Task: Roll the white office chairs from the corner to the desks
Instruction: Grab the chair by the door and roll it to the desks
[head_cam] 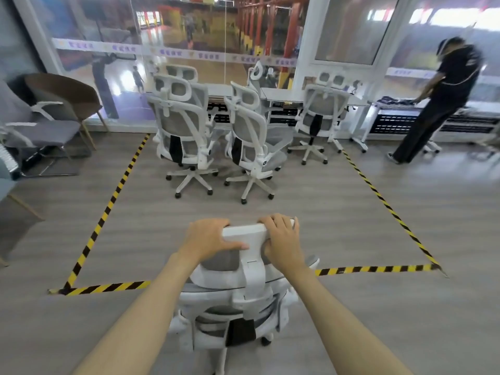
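A white office chair with grey mesh point(238, 296) stands right in front of me, seen from behind and above. My left hand point(209, 235) grips the left side of its white headrest, and my right hand point(282, 238) grips the right side, fingers curled over the top edge. Ahead, three more white chairs face the white desks point(281, 93) by the glass wall: one on the left point(184, 133), one in the middle point(250, 142), one on the right point(320, 117). Further headrests show behind them.
Yellow-and-black tape point(116, 190) marks a square on the grey floor around the chairs and desks. A brown armchair point(65, 98) and a grey chair point(38, 131) stand at the left. A person in black point(443, 98) bends over a low unit at the far right.
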